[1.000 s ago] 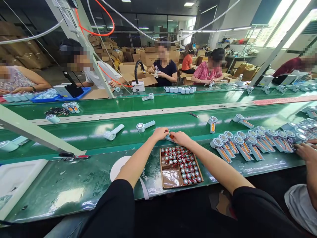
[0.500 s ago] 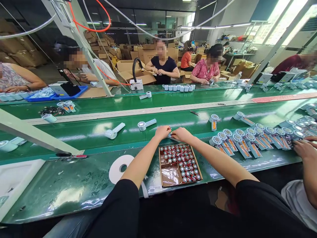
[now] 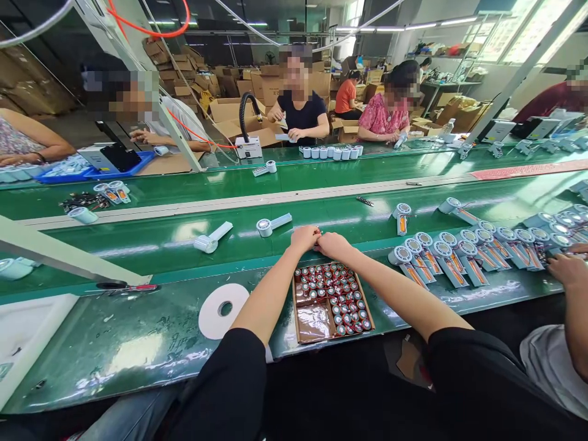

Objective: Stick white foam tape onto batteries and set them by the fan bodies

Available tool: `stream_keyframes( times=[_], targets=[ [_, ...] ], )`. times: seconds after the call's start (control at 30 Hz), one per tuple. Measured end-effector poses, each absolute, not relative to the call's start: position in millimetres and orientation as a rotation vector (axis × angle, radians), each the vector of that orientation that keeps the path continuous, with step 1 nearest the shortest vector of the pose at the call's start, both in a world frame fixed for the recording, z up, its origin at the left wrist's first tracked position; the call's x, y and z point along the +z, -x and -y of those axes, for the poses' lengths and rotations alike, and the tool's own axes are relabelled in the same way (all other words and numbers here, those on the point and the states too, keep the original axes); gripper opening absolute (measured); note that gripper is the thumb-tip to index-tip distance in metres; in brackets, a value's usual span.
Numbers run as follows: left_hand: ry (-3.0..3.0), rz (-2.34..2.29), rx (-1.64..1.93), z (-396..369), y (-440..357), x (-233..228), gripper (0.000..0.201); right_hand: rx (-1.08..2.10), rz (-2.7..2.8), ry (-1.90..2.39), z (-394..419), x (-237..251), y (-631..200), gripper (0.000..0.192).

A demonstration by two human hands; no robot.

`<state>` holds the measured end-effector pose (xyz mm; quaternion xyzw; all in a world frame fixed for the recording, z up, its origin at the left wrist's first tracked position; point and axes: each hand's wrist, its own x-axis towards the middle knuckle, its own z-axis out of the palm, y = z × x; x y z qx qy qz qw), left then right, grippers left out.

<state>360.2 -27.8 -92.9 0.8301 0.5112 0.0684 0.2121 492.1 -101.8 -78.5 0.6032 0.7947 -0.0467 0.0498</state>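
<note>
On the green counter (image 3: pixel 138 343) my left hand (image 3: pixel 304 237) and right hand (image 3: pixel 333 244) pinch one small part together above the box (image 3: pixel 316 324) of red cells, part emptied, many left.

cardboard tray (image 3: pixel 301 334), red-wrapped batts upright, near belt edge

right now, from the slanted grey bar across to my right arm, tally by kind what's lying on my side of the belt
white handheld fans: 2
white tape roll: 1
red-handled tool: 1
cardboard tray of small parts: 1
total: 5
</note>
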Motion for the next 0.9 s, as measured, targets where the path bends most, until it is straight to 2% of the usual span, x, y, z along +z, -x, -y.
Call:
stream_keyframes(
  times=[0.13, 0.27, 0.47, 0.67, 0.8, 0.9],
  targets=[
    [-2.286, -1.362, 0.208, 26.9, -366.9, -87.3, 0.032, -0.185, -2.388, -1.82, 101.8, -76.7, -493.5, 0.048],
    [-2.25, -1.246, 0.281, 36.1, -353.1, -75.4, 0.026, -0.212, -2.353, -1.781, 100.8, -71.7, -503.4, 0.04],
    [-2.114, -1.395, 0.543, 122.1, -239.1, -86.1, 0.045, -0.225, -2.321, -1.803, 105.2, -76.6, -515.1, 0.037],
    [-1.953, -1.859, 0.741, 212.6, -113.7, -119.7, 0.045, -0.282, -2.417, -1.813, 107.1, -85.4, -529.9, 0.037],
    [-2.105, -1.924, 0.792, 242.5, -84.5, -137.3, 0.038, -0.323, -2.496, -1.801, 101.0, -87.0, -546.3, 0.024],
    [-2.152, -1.944, 0.681, 251.5, -81.0, -135.7, 0.043, -0.3, -2.473, -1.952, 97.5, -88.3, -557.2, 0.027]
  ],
)
